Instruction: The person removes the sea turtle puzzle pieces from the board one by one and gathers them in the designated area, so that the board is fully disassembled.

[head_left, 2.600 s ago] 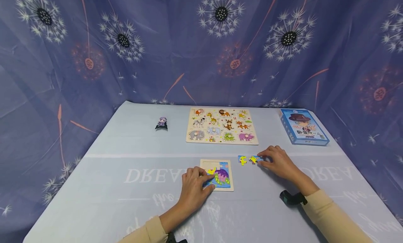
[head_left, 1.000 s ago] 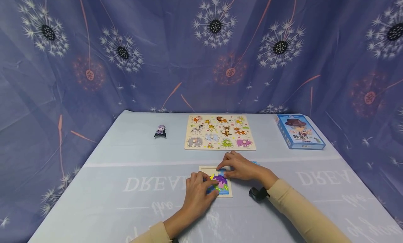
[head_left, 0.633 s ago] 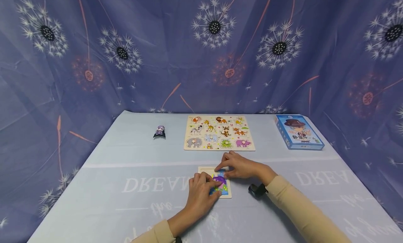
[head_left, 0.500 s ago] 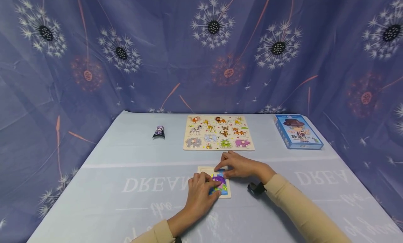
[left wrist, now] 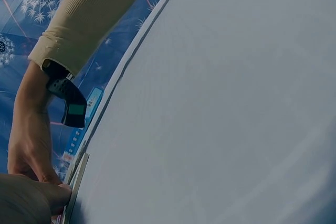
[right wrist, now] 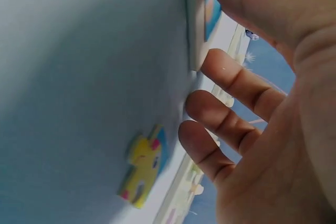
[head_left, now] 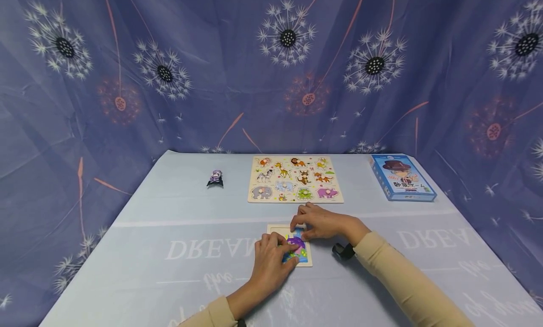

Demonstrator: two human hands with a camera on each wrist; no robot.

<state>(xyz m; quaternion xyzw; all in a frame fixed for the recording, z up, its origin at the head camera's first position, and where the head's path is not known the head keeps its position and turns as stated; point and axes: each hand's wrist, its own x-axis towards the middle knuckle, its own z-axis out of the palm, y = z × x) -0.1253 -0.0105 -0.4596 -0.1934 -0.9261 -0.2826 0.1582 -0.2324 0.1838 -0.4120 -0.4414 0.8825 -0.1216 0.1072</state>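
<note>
In the head view, a small square jigsaw puzzle in a pale wooden frame lies on the table, with a purple and blue picture. My left hand covers its left side and steadies it, index finger on the pieces and thumb at the near edge. At the upper right part of the frame, my right hand pinches a blue puzzle piece between thumb and index finger. The right wrist view has the thumb on the blue surface, the other fingers bent loosely. A loose yellow and blue puzzle piece lies below them.
Behind the hands is a wooden animal peg board. A blue box stands at the back right, and a small purple-haired figure at the back left. A flowered cloth hangs behind the table.
My right hand has moved left from the loose pieces to the puzzle frame, bringing a blue piece with it. My left hand stays at the frame; little differs over the last half second.
</note>
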